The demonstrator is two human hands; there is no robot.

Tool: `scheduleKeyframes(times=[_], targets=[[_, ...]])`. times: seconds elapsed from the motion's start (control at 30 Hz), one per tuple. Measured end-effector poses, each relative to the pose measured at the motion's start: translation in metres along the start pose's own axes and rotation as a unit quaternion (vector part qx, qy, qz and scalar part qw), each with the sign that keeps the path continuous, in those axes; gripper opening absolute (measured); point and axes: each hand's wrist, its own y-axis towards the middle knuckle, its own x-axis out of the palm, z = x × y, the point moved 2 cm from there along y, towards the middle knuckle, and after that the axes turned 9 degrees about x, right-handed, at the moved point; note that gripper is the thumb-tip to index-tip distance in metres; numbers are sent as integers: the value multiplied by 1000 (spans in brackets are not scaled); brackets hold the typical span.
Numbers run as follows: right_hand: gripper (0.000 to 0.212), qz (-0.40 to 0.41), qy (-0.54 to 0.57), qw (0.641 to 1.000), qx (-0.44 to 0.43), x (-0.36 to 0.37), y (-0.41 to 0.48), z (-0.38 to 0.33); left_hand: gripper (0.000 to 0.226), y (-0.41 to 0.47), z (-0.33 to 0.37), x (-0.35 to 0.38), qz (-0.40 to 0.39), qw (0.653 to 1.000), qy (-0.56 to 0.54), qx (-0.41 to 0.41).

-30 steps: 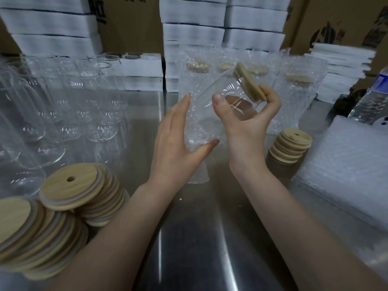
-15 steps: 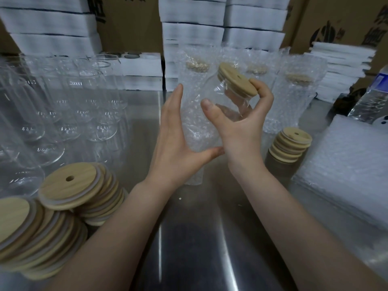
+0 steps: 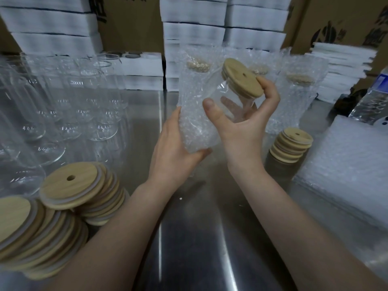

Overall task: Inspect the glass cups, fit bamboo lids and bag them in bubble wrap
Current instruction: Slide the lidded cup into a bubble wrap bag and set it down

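**Lidded cup at the bag mouth, most of the batch not yet done**

Steel table point(image 3: 189, 248), white foam trays point(image 3: 193, 28) and cartons stacked along the back.

Left side: a big block of bare glass cups point(image 3: 69, 114), no lids, no wrap. That's the bulk of what's left, by my read.

Right side: a flat stack of bubble bags point(image 3: 346, 164), plenty in stock.

Back centre: a short row of bagged cups point(image 3: 300, 97) standing upright, lids visible through the wrap. A handful finished; exact count unclear, the wrap blurs together.

Lids: a loose lid pile point(image 3: 71, 185) front left, a smaller lid stack point(image 3: 294, 143) right of centre.

In hand, above the table: held cup point(image 3: 228, 95), tilted, bamboo lid point(image 3: 243, 78) seated on it and facing up and right. So the lid step is done for this unit and bagging is in progress.

Right hand point(image 3: 243, 131) wraps the cup, thumb on the near wall, fingers round the far side up to the lid rim.

Left hand point(image 3: 174, 150) pinches the open bubble bag point(image 3: 195, 127) just beside the cup, thumb under its lower end.

Can't tell if the cup base is inside the bag mouth yet.
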Motion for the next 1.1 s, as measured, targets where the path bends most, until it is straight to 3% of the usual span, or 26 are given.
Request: scheduleKeyframes(times=[0.17,0.33,0.53,1.1], targets=[[80,-24,-20,999,-12,3,-3,-1,92,-5,7,-3,57,998,-13,3],[82,-45,-35,998,-18,4,-3,0,64,-5,17,-8,87,995,-46,31],[84,-67,-72,995,-15,6,-5,3,76,-9,17,-5,85,995,-49,-4],[76,-114,-111,987,39,11,-5,9,61,-9,23,-7,90,988,-121,-22]])
